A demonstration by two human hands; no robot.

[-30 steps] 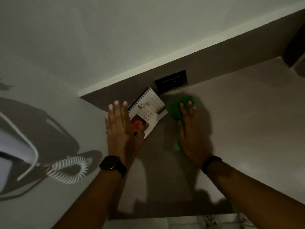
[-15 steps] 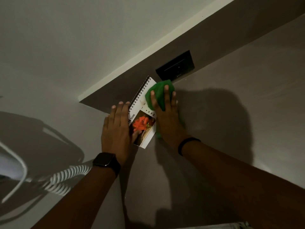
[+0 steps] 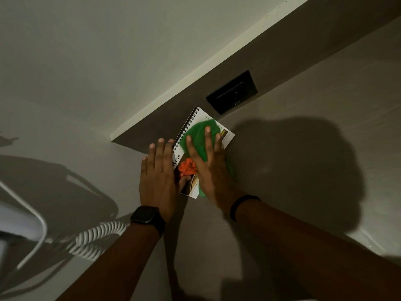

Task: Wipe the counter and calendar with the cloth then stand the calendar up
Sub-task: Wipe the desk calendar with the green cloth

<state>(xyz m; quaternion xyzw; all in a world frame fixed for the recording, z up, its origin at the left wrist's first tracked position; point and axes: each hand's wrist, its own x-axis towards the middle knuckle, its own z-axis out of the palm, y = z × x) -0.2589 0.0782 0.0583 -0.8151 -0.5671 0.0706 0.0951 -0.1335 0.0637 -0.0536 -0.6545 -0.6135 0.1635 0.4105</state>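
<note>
A spiral-bound calendar [image 3: 225, 135] with an orange flower picture lies flat on the grey-brown counter [image 3: 303, 170], close to the back wall. My right hand [image 3: 208, 168] presses a green cloth [image 3: 199, 131] flat onto the calendar's page, fingers spread over the cloth. My left hand [image 3: 157, 177] lies flat at the calendar's left edge by the spiral binding, its thumb on the picture, holding the calendar down. The cloth and my right hand hide most of the calendar's middle.
A black wall socket [image 3: 232, 92] sits on the brown backsplash just behind the calendar. A white coiled cord [image 3: 95, 237] and a white appliance [image 3: 19, 227] are at the lower left. The counter stretches to the right in dim light.
My right hand has slid the green cloth leftward from the bare counter onto the calendar page. My left hand has stayed at the calendar's left edge.
</note>
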